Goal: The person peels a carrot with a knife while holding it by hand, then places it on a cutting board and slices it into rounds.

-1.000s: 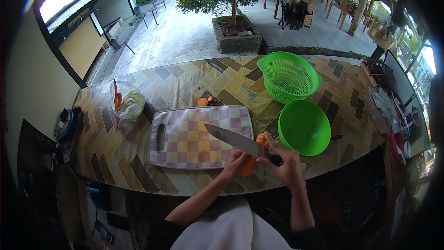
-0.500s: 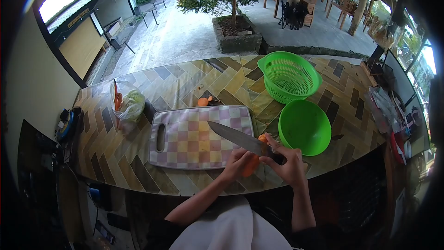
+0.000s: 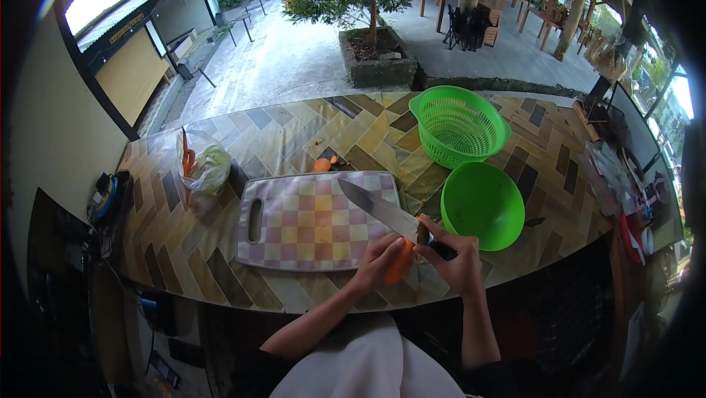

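My left hand is closed around an orange carrot near the table's front edge. In my right hand is the handle of a large knife, its blade pointing up and left over the right side of the cutting board. The heel of the blade is close to the carrot's upper end; whether they touch is hard to tell. The checkered board lies flat on the table. Orange pieces rest just behind it.
A green bowl stands right of my hands, with a green colander behind it. A plastic bag of vegetables is at the left. Plastic bags and other items line the right edge of the patterned table.
The knife blade has tilted, its tip now slightly lower and further right. An orange bit by the knife's heel no longer shows. Both hands stay in nearly the same place.
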A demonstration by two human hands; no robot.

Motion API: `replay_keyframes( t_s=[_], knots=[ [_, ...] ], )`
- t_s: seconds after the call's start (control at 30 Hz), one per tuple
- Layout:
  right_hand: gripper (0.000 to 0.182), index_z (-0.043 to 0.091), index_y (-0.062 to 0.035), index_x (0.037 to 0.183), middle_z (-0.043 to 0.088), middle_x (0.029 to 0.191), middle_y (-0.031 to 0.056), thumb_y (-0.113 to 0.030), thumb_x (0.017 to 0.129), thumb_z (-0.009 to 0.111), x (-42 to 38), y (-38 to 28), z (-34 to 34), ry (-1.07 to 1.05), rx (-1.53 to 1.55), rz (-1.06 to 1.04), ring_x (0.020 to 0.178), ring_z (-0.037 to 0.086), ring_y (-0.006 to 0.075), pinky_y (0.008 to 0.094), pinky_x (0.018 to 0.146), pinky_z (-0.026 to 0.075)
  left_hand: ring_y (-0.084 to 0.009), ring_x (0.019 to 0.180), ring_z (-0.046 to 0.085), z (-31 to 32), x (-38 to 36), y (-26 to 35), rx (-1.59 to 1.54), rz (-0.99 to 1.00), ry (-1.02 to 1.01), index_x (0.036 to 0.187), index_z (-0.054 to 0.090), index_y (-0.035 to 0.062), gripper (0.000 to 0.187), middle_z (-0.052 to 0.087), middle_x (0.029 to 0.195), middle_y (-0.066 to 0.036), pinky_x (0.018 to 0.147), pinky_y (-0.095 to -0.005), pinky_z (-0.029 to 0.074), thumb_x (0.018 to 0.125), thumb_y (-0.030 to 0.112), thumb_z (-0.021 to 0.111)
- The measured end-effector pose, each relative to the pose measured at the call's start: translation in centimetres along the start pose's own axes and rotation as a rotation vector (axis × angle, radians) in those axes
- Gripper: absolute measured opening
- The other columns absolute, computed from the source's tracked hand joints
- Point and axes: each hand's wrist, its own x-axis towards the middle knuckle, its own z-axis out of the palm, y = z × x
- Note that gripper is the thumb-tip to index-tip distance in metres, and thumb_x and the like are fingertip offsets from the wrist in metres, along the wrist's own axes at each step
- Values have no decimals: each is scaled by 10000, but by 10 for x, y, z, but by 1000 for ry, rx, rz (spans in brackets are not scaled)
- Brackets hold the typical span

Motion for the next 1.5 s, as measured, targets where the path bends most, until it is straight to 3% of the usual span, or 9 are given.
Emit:
replay_keyframes(
  t_s=[0.2, 0.3, 0.5, 0.6, 0.8, 1.0, 1.2, 1.3, 1.5],
  knots=[
    [699, 527, -142, 1383, 624, 1243, 163, -259, 757, 815, -2, -1, 4, -37, -15, -55, 845, 722, 208, 310, 762, 556, -82, 713, 581, -13, -3, -28, -103, -18, 90, 1056, 631, -24, 328, 632, 841, -20, 622, -235, 481, 1028, 262, 475],
    [690, 534, -136, 1380, 715, 1058, 141, -240, 760, 815, -2, 3, 8, 2, 30, -83, 728, 696, 155, 282, 706, 536, -88, 756, 574, -10, -3, -18, -3, 29, 59, 1019, 641, -32, 323, 634, 865, -22, 670, -244, 473, 1023, 249, 481],
    [639, 575, -130, 1347, 599, 637, 69, -196, 759, 817, -2, 2, 7, 10, 8, -58, 555, 471, 84, 260, 580, 447, -125, 851, 532, -9, -4, -20, 102, -10, 77, 979, 648, -40, 310, 591, 882, -39, 783, -281, 421, 1010, 229, 497],
    [600, 614, -103, 1299, 723, 890, 95, -155, 740, 825, -1, -5, 4, 2, 20, 24, 641, 554, 53, 238, 647, 486, -133, 874, 521, -4, -3, -13, 158, 18, 67, 984, 650, -40, 323, 572, 909, -54, 789, -286, 415, 1014, 240, 492],
    [622, 595, -103, 1319, 682, 746, 126, -216, 752, 823, 0, 7, 3, -8, 25, 7, 612, 595, 98, 266, 624, 487, -118, 903, 539, 8, 0, 7, 99, 94, 49, 1024, 646, -36, 328, 574, 923, -47, 801, -272, 427, 1020, 253, 491],
    [673, 557, -102, 1353, 711, 1054, 163, -234, 749, 824, 1, -11, -3, -54, 20, -7, 847, 713, 180, 302, 784, 537, -101, 802, 620, -11, -3, -25, 124, 81, 48, 1045, 639, -35, 331, 664, 882, -62, 694, -243, 497, 1024, 255, 482],
    [584, 607, -81, 1295, 712, 1033, 170, -228, 766, 808, 0, -7, -4, -66, 62, 77, 823, 705, 152, 293, 773, 529, -130, 888, 531, -1, -3, -10, 177, 47, 47, 945, 627, -27, 308, 546, 911, -48, 796, -282, 425, 1012, 248, 507],
    [558, 643, -103, 1260, 735, 919, 119, -175, 738, 827, 0, -1, 1, 26, 26, -57, 726, 663, 69, 251, 682, 511, -146, 919, 511, 5, -2, 2, 269, 134, 36, 954, 624, -27, 308, 536, 942, -63, 823, -296, 409, 1014, 247, 497],
    [575, 617, -98, 1288, 701, 1064, 173, -229, 762, 811, -1, -5, -5, -62, -1, 76, 831, 715, 182, 303, 766, 534, -143, 985, 542, 11, -2, 5, 188, 94, 78, 968, 619, -38, 316, 604, 983, -60, 851, -289, 417, 1016, 246, 489]
  ],
)
